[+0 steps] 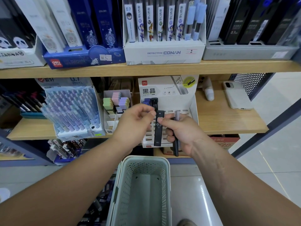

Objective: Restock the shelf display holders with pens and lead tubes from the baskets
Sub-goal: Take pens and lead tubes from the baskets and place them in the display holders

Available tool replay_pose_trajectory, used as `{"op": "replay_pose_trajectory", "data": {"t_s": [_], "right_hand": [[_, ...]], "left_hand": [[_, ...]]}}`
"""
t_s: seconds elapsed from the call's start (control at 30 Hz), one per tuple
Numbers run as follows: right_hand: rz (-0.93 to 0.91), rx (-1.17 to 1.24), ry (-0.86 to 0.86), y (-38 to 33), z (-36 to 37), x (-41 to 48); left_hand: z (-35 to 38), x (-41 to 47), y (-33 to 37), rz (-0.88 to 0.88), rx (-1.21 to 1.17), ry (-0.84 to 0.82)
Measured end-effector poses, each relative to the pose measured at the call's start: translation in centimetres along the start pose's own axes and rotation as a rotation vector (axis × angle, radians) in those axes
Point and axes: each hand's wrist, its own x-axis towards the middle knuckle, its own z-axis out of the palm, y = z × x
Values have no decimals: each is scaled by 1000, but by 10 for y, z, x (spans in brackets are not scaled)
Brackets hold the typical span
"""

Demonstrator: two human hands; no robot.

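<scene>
Right grip (184, 132): clenched round a small bunch of lead tubes. The thumb pins a black lead tube (158, 129) marked 0.5 upright at the front. A clear tube (177, 114) and a dark tube (175, 147) sit behind it in the fist.

Left grip (135, 124): fingers curled, tips just beside the black lead tube's top. I cannot tell if they pinch it.

Both grips hover in front of the white display holder (193, 108) on the wooden shelf (219, 118). Standing tubes (154, 103) fill its back-left slots.

Pale green basket (145, 158) sits below the wrists. A white phone (236, 95) lies on the shelf, to the right.
</scene>
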Motion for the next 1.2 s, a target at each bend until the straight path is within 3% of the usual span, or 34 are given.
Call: {"op": "replay_pose_trajectory", "data": {"t_s": [0.13,0.23,0.43,0.67,1.03,1.2], "right_hand": [[24,-53,-35,2,-1,-1],[41,-41,30,1,-3,0],[65,51,254,-1,-15,6],[82,78,256,-1,-14,9],[96,106,288,-4,-15,9],[119,275,266,-7,-13,8]], "left_hand": [[1,16,8,118,171,-91],[-2,26,13,154,254,-121],[-10,50,19,306,377,84],[-6,66,12,462,633,164],[-4,70,8,467,729,118],[-2,68,9,497,890,74]]}}
